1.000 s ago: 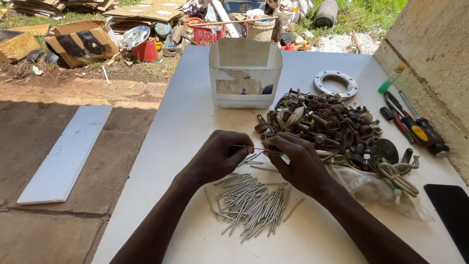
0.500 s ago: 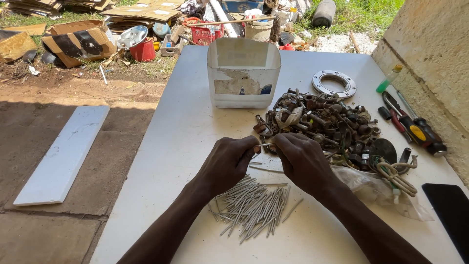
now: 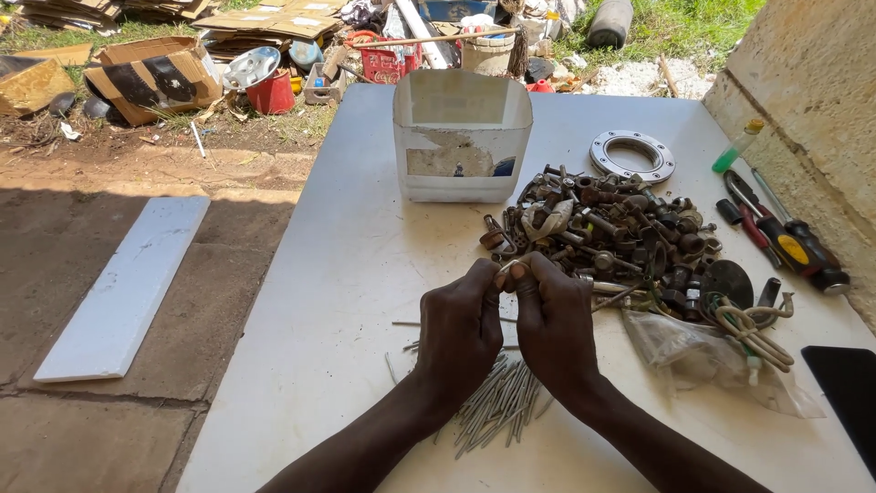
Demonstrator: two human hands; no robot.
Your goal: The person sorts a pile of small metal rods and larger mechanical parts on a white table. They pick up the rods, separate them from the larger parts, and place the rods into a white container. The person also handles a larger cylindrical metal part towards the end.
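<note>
Currently, item in hand: one thin nail (image 3: 507, 266), pale metal, pinched between both hands above the middle of the white tabletop (image 3: 347, 274).

Left hand (image 3: 459, 333): fingers curled narrow, tips closed on the near end of the nail. Right hand (image 3: 554, 327): likewise curled tight, thumb and forefinger meeting the left at the same small piece. Whether the nail is bent or straight cannot be told; the knuckles hide most of it.

Nail pile (image 3: 497, 402): loose straight nails, fanned out toward the near edge, partly under the wrists.

Scrap heap (image 3: 620, 233): rusty bolts, nuts and fittings, right of centre, just beyond the right hand.

Cut plastic container (image 3: 461, 137): white, open-topped, toward the far edge.

Metal ring (image 3: 631, 155), screwdrivers (image 3: 785, 242): far right corner and right edge.

Handling note, as judgement: a grip close to the nail's middle, thumbs braced opposite each other, gives control; the point is best turned away from the palms, and the work kept over the tabletop so a dropped nail lands beside the pile.
</note>
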